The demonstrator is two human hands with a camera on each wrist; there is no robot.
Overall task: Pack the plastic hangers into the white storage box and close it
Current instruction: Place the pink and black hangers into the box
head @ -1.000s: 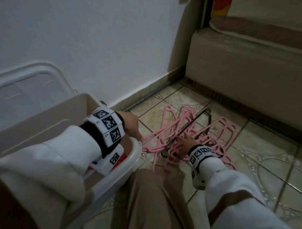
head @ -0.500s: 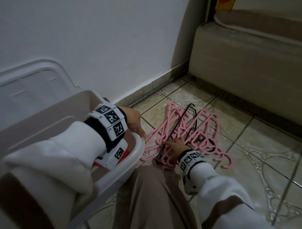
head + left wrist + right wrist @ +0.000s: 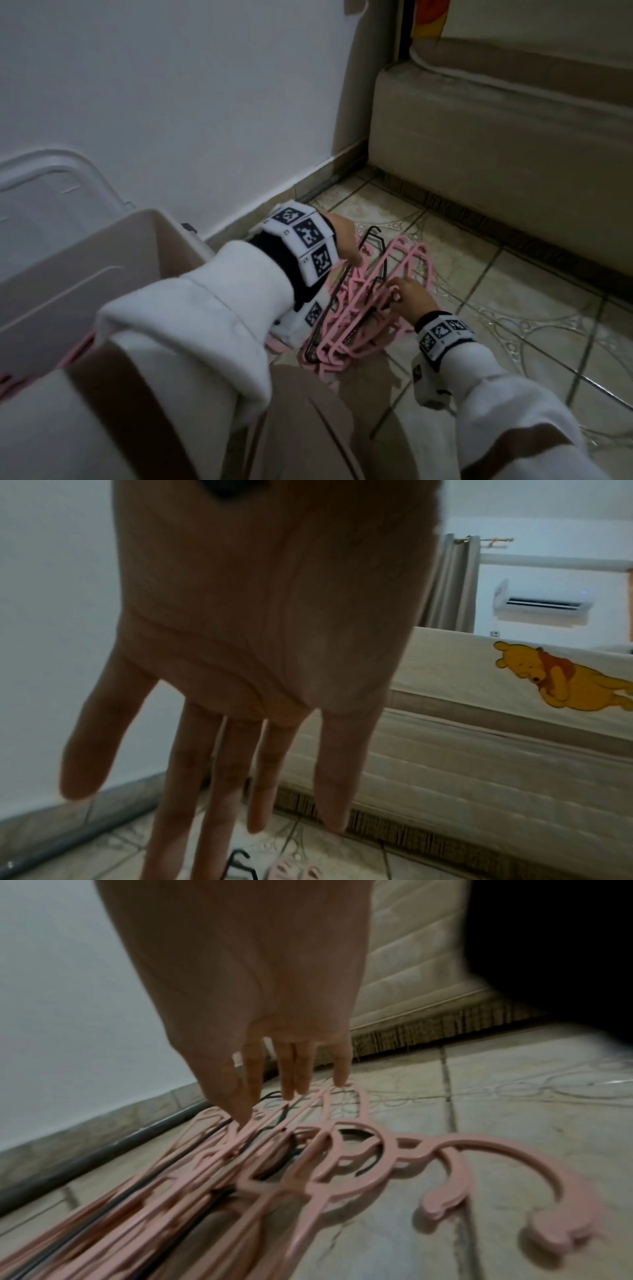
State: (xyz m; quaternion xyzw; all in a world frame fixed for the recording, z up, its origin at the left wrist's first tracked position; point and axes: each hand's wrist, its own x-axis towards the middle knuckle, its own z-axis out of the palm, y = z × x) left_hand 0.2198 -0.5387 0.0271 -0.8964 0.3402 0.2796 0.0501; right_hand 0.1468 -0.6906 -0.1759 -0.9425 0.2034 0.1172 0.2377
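The hangers [image 3: 363,301] are thin pink plastic, flat-moulded with rounded open hooks and cut-out shoulders, lying in a loose tangled bundle on the glossy patterned floor tiles [image 3: 513,308]. At least one black wire hanger [image 3: 346,284], thin and angular, runs through the bundle. The right hand [image 3: 409,298] rests on the hook end of the pile, its grip loose: fingers [image 3: 294,1069] point down, tips touching the pink bars, though blur hides whether any finger hooks under one. The left hand [image 3: 344,240] hovers just beyond the far end of the bundle, grip open, fingers [image 3: 219,764] straight and spread, holding nothing. Behind the left wrist stands the box [image 3: 102,260], smooth white plastic with rounded corners, uncovered, with more pink inside. Its ribbed lid [image 3: 51,195] leans against the wall.
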